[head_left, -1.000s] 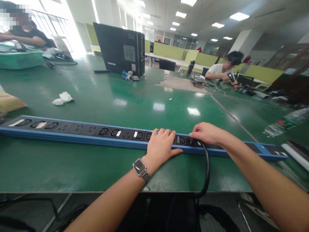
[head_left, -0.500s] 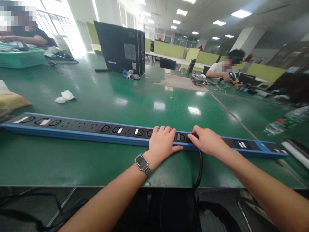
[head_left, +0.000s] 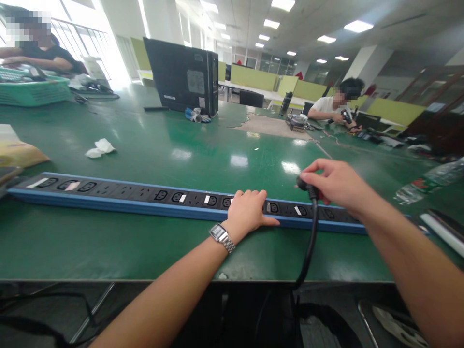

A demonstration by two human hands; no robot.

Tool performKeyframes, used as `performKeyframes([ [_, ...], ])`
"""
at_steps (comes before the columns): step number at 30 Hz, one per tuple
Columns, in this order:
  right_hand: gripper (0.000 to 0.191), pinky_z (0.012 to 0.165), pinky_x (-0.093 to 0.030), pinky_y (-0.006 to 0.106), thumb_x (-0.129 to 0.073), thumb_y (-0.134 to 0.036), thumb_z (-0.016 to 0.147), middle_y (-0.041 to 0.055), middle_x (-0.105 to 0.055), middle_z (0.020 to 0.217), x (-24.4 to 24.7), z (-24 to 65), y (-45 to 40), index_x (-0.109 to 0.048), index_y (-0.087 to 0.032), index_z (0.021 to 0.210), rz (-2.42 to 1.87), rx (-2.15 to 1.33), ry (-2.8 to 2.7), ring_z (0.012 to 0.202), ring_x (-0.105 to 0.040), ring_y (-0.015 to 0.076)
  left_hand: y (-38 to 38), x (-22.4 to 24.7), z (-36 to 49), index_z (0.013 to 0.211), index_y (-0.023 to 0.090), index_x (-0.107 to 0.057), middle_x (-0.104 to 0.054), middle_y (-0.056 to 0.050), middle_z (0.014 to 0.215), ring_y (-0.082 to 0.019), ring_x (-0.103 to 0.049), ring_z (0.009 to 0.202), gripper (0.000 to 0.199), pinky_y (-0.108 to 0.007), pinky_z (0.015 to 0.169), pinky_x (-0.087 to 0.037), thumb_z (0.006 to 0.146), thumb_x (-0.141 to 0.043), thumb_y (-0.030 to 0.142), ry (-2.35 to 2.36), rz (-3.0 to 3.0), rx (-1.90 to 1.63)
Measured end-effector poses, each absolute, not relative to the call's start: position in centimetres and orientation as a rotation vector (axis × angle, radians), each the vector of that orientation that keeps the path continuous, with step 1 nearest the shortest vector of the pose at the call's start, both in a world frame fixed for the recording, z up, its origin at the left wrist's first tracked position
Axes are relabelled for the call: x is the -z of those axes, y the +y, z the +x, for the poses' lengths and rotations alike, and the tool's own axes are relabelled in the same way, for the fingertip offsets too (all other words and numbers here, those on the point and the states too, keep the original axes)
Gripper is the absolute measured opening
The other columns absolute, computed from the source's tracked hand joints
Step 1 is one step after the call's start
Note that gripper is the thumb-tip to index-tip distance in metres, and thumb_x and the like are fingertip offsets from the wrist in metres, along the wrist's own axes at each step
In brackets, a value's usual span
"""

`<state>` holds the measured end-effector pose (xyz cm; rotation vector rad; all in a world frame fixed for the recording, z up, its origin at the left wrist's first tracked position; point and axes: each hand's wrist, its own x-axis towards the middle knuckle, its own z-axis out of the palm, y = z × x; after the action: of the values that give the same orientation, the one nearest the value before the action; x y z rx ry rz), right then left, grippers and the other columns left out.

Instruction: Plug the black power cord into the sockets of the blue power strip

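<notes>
Green glossy table (head_left: pixel 119 246) fills the middle, pale worn patch (head_left: pixel 261 124) at 1 o'clock. Bright window (head_left: pixel 85 41) with railing at 10. Yellow-green partitions (head_left: pixel 253 77), white desk (head_left: pixel 266 95), black chair (head_left: pixel 251 99) near 12. White pillar (head_left: pixel 373 63) at 2. Lit panels (head_left: pixel 358 25) across grey ceiling (head_left: pixel 308 21), 12 to 2. Brown cabinet (head_left: pixel 435 92), probably glass-fronted, dim, between 2 and 3. Dark floor (head_left: pixel 344 299) between 4 and 5.

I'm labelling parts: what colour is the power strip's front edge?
Blue; the power strip's front edge shows best in the head view.
</notes>
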<state>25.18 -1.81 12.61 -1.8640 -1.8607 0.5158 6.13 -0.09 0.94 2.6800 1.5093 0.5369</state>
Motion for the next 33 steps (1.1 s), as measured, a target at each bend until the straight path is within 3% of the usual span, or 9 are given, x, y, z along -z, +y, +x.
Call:
performKeyframes([
  [4, 0.032, 0.034, -0.032, 0.022, -0.063, -0.046, 0.077, -0.0019, -0.054, 0.044, -15.1, 28.2, -2.4, -0.07, -0.015, 0.086, -1.947, -0.516, -1.91, 0.033, -0.045, 0.0102, -0.1, -1.0, 6.2, 0.094, 0.02, -0.056, -0.069, -0.007, 0.093, -0.03, -0.065, 0.091, 0.065, -0.039, 0.078, -0.042, 0.067, -0.065, 0.078, 1.51, 2.687, -0.528],
  [11, 0.046, 0.039, -0.035, 0.024, -0.059, -0.057, 0.075, -0.0009, -0.054, 0.045, -8.6, 36.3, -1.7, -0.073, -0.015, 0.09, -2.207, -0.722, -1.861, 0.037, -0.047, 0.0122, -0.2, -1.0, 6.3, 0.094, 0.019, -0.057, -0.069, -0.007, 0.092, -0.03, -0.065, 0.092, 0.065, -0.04, 0.08, -0.042, 0.066, -0.067, 0.077, 1.526, 2.673, -0.534],
  [16, 0.048, 0.049, -0.04, 0.028, -0.055, -0.057, 0.077, 0.0039, -0.065, 0.055, -7.6, 40.2, -1.8, -0.077, -0.016, 0.088, -2.31, -0.544, -1.919, 0.046, -0.055, 0.016, -0.2, -1.1, 6.3, 0.094, 0.019, -0.057, -0.069, -0.008, 0.093, -0.031, -0.065, 0.092, 0.063, -0.041, 0.08, -0.043, 0.068, -0.067, 0.076, 1.519, 2.677, -0.536],
  [22, 0.044, 0.066, -0.046, 0.03, -0.052, -0.054, 0.079, 0.0068, -0.075, 0.081, -7.8, 42.0, -2.2, -0.078, -0.019, 0.091, -2.298, -0.347, -2.067, 0.073, -0.066, 0.0233, -0.2, -0.8, 6.3, 0.096, 0.02, -0.057, -0.07, -0.007, 0.095, -0.03, -0.064, 0.092, 0.063, -0.041, 0.08, -0.043, 0.069, -0.065, 0.076, 1.516, 2.689, -0.542],
  [29, 0.042, 0.068, -0.045, 0.032, -0.046, -0.052, 0.084, 0.0058, -0.074, 0.08, -6.4, 41.4, -1.8, -0.075, -0.022, 0.089, -2.175, -0.146, -2.25, 0.072, -0.066, 0.0225, -0.1, -0.6, 6.2, 0.098, 0.02, -0.057, -0.069, -0.007, 0.096, -0.029, -0.064, 0.092, 0.063, -0.04, 0.081, -0.042, 0.07, -0.064, 0.076, 1.53, 2.701, -0.539],
  [33, 0.035, 0.061, -0.04, 0.031, -0.047, -0.049, 0.083, 0.0048, -0.071, 0.071, -5.4, 41.1, -1.5, -0.072, -0.024, 0.083, -2.251, 0.036, -2.277, 0.066, -0.061, 0.0219, -0.2, -0.7, 6.2, 0.098, 0.02, -0.057, -0.069, -0.007, 0.097, -0.029, -0.064, 0.092, 0.062, -0.039, 0.081, -0.042, 0.071, -0.064, 0.076, 1.52, 2.708, -0.524],
])
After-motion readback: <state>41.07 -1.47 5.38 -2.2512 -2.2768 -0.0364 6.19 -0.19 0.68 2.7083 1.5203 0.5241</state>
